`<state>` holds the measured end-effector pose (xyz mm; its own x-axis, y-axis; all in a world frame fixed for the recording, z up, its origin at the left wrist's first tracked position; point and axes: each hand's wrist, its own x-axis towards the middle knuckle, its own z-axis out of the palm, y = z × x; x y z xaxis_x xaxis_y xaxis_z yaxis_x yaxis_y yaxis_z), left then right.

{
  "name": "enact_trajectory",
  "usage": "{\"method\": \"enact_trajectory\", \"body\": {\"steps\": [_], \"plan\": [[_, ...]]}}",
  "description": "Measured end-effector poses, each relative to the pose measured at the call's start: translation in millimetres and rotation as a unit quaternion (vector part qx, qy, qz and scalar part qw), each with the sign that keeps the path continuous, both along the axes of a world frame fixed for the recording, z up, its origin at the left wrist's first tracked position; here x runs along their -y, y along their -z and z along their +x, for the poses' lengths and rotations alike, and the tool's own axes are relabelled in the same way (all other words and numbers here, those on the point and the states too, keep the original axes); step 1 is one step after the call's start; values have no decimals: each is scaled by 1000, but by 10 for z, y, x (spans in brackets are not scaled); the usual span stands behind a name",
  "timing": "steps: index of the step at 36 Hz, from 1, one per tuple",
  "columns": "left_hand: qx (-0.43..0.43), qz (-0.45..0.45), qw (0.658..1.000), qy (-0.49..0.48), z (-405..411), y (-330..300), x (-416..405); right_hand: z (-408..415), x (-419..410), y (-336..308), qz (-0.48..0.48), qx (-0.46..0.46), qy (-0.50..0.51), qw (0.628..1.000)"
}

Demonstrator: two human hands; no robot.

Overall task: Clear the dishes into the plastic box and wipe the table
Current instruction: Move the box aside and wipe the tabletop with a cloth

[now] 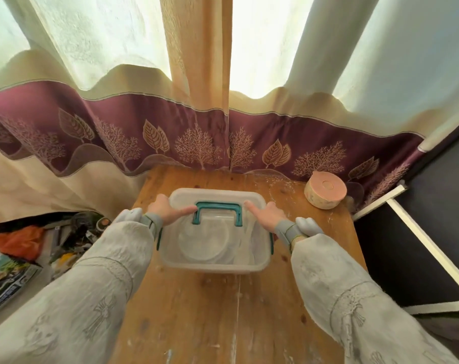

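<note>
Viewing the wooden tabletop (197, 311) from above, we see the plastic box (215, 266) at its middle, lid on, clear dishes (204, 243) dimly visible through it. The left hand (168, 210) and right hand (265, 212) press flat on the lid either side of the teal handle (218, 207), fingers straight, each grip holding nothing. Beyond the box to the right, near the tabletop's far corner, lies a pinkish round roll (325, 191). Behind the box hangs a cream curtain (118, 61) with a maroon leaf-patterned band. Left of the box, below the tabletop, clutter (26, 248) covers the floor; right of it stands a dark panel (433, 219).
</note>
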<state>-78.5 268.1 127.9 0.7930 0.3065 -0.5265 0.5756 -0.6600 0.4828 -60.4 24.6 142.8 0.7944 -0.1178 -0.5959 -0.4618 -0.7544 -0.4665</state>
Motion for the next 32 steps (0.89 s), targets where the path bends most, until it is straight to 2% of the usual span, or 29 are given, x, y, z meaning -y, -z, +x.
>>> {"method": "enact_trajectory", "body": {"steps": [7,17,23,32], "plan": [[32,3,999,-13,725,186,-421,734,-402,180,11,38,32,999],[124,-17,991,-41,1646,504,-743,1665,-783,533,23,79,46,996],[141,-47,987,-62,1979,788,-863,1936,-901,792,49,133,75,987],[211,-73,968,-117,2280,1065,-890,2162,-1041,1144,94,209,189,955]]}}
